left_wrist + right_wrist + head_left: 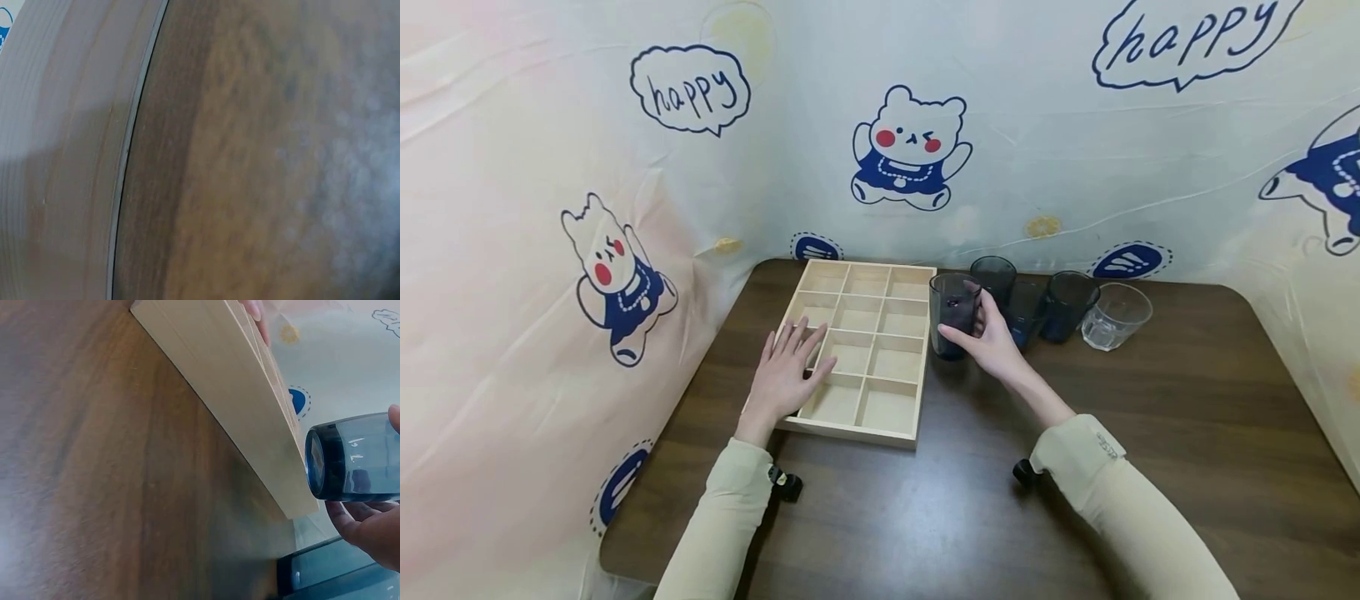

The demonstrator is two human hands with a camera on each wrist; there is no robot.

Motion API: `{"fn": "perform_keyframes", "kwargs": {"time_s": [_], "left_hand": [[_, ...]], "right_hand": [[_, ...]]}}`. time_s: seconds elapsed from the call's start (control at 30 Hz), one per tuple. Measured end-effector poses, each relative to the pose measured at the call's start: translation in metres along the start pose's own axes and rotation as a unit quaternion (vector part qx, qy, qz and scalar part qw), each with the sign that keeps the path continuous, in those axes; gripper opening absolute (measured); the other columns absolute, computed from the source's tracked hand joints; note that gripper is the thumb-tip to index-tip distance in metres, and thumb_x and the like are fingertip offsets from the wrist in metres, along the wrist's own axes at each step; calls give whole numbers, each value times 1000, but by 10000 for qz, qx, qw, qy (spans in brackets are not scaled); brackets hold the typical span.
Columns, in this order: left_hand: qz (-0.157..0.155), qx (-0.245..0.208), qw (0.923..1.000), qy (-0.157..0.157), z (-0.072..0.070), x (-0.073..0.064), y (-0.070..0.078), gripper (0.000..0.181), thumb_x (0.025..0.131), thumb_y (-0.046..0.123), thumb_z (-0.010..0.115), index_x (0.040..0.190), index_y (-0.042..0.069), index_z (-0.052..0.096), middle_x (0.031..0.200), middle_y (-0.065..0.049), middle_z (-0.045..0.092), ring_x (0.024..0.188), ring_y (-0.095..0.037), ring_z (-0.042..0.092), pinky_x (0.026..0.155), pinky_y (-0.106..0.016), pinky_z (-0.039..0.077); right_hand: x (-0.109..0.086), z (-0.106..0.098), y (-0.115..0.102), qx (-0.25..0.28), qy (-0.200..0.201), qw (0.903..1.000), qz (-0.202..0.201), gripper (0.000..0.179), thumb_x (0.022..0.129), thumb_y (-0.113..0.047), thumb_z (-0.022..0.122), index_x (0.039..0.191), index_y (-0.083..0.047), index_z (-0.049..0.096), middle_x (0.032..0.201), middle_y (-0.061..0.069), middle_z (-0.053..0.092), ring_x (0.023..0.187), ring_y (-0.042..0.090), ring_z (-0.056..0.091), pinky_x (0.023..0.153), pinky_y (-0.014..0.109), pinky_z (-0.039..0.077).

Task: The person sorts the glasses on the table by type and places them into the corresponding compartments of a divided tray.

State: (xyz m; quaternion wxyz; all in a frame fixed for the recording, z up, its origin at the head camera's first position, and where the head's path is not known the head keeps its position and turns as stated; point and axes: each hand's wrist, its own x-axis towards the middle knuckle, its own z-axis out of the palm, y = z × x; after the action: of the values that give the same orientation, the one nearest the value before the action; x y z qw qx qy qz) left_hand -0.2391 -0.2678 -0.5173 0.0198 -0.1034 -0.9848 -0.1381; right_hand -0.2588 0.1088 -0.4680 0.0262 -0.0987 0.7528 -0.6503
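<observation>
A pale wooden box point(857, 432) divided into several square compartments lies on the table. My left hand point(784, 377) rests over its left side with fingers spread, holding nothing. Beside the box's right edge, my right hand point(998, 348) grips a dark blue tinted glass point(953, 315), thumb on one side and fingers on the other. In the right wrist view this glass point(369, 456) is raised off the table, its base near the top of the box's side wall point(219, 400). Only the box's wall point(62, 162) and tabletop show in the left wrist view; the hand is outside it.
Right of the held glass stand more dark tinted glasses point(1070, 307), partly overlapping and partly behind the right hand. A clear glass point(1116, 318) is at the end of the group. A printed cloth point(1000, 125) hangs behind the brown wooden table point(1187, 417).
</observation>
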Motion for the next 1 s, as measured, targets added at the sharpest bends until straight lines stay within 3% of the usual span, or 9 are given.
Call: {"fn": "perform_keyframes", "kwargs": {"time_s": [0.17,0.27,0.6,0.77,1.0], "left_hand": [[45,15,10000,-31,1,0,0,78,109,70,44,175,31,32,186,-12,18,175,-39,8,141,-63,3],[44,81,10000,2,1,0,-2,78,109,70,44,175,31,32,186,-12,19,174,-40,10,141,-64,4],[26,56,10000,-27,1,1,-2,78,109,70,43,175,31,31,187,-10,17,175,-39,9,141,-62,3],[22,153,9999,-26,2,2,-3,78,109,71,41,175,31,30,187,-10,17,175,-39,9,141,-63,6],[-3,81,10000,-23,1,2,-4,77,109,71,40,175,32,30,187,-9,17,175,-37,9,142,-60,3]], "right_hand": [[12,6,-1,-85,67,9999,-24,88,102,-7,77,173,-11,25,158,27,56,146,42,60,119,46,53],[21,11,-3,-73,62,10000,-26,89,101,-7,78,172,-11,24,160,27,54,147,43,58,123,57,49],[48,19,-6,-136,4,9999,38,88,103,-12,76,171,-3,21,167,27,45,155,42,50,133,56,39],[58,20,-7,-180,-4,9998,111,88,104,-15,76,171,-4,20,167,27,45,156,42,49,133,56,39],[71,23,-9,-237,20,9994,237,92,104,-19,76,173,-4,17,168,29,42,157,44,48,132,56,41]]}}
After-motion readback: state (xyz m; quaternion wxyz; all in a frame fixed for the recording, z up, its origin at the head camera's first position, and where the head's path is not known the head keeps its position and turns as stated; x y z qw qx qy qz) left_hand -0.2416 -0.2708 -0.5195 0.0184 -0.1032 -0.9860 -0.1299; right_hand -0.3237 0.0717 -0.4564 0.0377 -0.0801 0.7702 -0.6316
